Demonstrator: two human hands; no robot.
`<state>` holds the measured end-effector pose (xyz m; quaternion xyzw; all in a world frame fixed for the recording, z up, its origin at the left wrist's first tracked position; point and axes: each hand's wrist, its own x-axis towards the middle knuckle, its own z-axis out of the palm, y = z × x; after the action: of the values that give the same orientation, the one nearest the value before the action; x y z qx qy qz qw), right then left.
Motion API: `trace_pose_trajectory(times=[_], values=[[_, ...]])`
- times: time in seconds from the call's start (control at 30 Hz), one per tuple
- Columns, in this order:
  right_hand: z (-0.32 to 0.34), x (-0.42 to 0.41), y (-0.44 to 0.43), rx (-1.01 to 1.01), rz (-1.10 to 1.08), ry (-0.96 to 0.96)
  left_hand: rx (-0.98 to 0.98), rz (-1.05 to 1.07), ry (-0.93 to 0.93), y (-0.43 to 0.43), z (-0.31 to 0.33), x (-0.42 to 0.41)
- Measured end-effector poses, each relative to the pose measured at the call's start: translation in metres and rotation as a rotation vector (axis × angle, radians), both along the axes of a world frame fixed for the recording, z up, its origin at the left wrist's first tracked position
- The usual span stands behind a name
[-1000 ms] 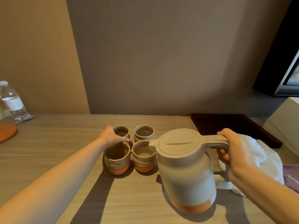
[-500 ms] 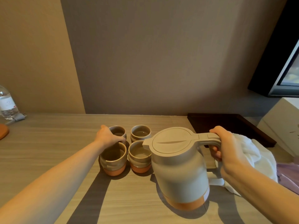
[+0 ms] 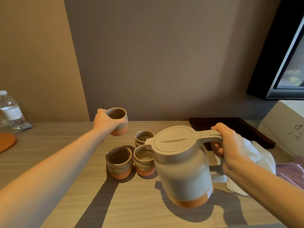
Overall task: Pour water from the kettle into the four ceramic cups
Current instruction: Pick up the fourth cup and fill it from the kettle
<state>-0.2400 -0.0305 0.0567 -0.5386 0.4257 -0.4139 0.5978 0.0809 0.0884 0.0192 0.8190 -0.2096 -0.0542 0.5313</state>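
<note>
My left hand [image 3: 106, 121] grips a grey and terracotta ceramic cup [image 3: 118, 121], held in the air above the table and tilted toward me. Three matching cups stay on the wooden table [image 3: 49, 145]: a front left cup [image 3: 119, 162], a front right cup [image 3: 144, 160] and a back cup [image 3: 144, 138]. The two right-hand cups seem to hold water. My right hand [image 3: 229, 148] is closed around the handle of the grey kettle [image 3: 182, 167], which has an orange base, a closed lid and its spout over the front right cup.
A white cloth [image 3: 253, 162] lies right of the kettle, behind my right hand. A dark tray [image 3: 233, 129] sits at the back right, with a white box [image 3: 286, 129] beyond it. At the far left stand a water bottle [image 3: 11, 111] and an orange coaster [image 3: 6, 142].
My left hand has lifted the back left cup off the table and raised it up and to the left. The kettle stays in my right hand with little shift.
</note>
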Motion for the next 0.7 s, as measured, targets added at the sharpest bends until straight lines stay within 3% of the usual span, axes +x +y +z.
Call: trace_pose_trajectory(times=[0.33,0.7], values=[[0.011,-0.011,0.021,-0.079,0.015,0.056,-0.219,-0.140,0.068,0.041,0.018,-0.062],[0.009,-0.027,0.037,-0.090,0.016,0.079,-0.204,-0.240,0.160,0.088,-0.023,-0.118]])
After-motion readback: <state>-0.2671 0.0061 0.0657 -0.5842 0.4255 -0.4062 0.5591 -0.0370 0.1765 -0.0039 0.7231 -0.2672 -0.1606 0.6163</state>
